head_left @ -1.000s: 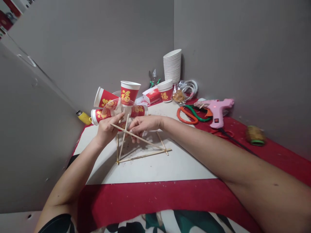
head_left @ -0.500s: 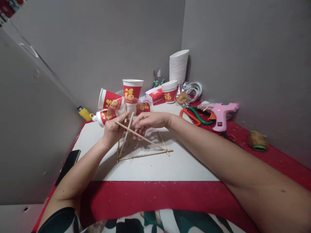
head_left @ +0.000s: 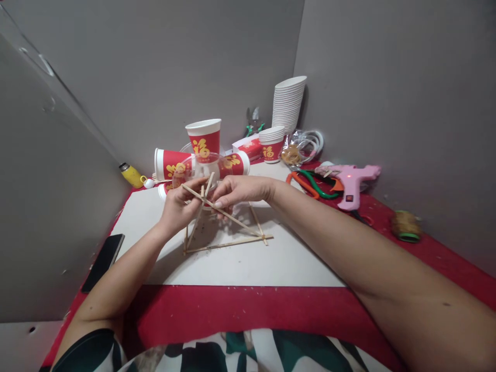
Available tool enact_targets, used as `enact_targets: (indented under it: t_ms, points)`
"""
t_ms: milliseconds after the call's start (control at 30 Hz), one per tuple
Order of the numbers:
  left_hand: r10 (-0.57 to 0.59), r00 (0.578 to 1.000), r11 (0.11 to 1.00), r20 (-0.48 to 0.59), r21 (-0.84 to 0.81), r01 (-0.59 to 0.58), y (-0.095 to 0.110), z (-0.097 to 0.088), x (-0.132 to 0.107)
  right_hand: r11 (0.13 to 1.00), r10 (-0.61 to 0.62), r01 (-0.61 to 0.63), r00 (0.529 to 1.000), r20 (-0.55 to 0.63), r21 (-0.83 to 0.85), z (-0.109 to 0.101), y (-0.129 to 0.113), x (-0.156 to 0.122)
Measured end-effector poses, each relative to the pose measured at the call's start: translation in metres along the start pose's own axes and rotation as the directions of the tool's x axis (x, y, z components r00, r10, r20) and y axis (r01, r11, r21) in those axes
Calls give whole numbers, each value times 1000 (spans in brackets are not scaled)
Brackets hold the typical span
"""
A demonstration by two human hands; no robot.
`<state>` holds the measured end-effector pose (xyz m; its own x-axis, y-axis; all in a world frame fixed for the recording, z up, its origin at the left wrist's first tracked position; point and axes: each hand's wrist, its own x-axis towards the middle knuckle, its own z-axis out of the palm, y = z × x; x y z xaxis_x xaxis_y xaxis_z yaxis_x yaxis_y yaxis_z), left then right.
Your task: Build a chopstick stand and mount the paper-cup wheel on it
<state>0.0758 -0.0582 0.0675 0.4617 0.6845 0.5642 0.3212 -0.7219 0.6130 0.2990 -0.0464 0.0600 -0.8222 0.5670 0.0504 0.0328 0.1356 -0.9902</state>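
A frame of thin wooden sticks (head_left: 228, 245) stands on the white board, two of its sticks crossing near the top. My left hand (head_left: 181, 205) is closed at that crossing, with its fingers around the upper stick ends. From the other side my right hand (head_left: 232, 194) reaches in, thumb by the slanting stick and fingers curled; what they pinch is hidden. Just behind both hands is a wheel of red and white paper cups around a clear plastic disc (head_left: 182, 173). Its top cup (head_left: 203, 140) leans slightly left, and another cup (head_left: 234, 164) points right.
At the back stand stacked paper cups (head_left: 289, 106), a shorter stack (head_left: 271, 144) and pliers (head_left: 253, 124). On the right lie a pink glue gun (head_left: 352, 183), orange and green-handled tools (head_left: 310, 182) and a twine spool (head_left: 406, 226). A phone (head_left: 104, 262) and yellow bottle (head_left: 132, 175) are left.
The cup wheel has turned a little counterclockwise: its top cup shifted left and the right cup rose. My left index finger has drawn back from the hub. The view has shifted slightly.
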Motion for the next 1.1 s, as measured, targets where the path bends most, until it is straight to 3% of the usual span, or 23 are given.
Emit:
enact_targets:
  t_ms: [200,433,500,600,667,767,867,933,1100]
  points:
    - [-172,974,909,149,-357,215,11,-4,-6,997,30,-29,1000,9,-69,-1,-2,-1]
    - [-251,961,855,116,-440,276,18,0,-14,898,199,-208,978,-65,-387,5,-47,-24]
    - [-261,961,861,95,-427,276,19,1,-16,879,179,-206,978,-105,-430,7,-65,-39]
    - [-257,965,878,61,-402,259,22,1,-19,911,29,-115,976,-216,-395,5,-85,-62]
    - [-239,970,890,49,-388,239,23,0,-21,944,-96,-36,922,-376,-329,1,-89,-72]
    - [-213,976,910,40,-357,213,25,0,-23,967,-220,81,739,-637,-240,-11,-82,-74]
    - [-206,978,920,32,-334,205,25,0,-25,976,-218,142,578,-787,-167,-28,-65,-64]
    - [-213,976,916,40,-339,214,24,0,-26,982,-180,147,532,-828,-119,-39,-52,-56]
    - [-206,977,915,53,-344,212,22,-1,-28,998,-34,63,520,-853,-1,-55,-26,-41]
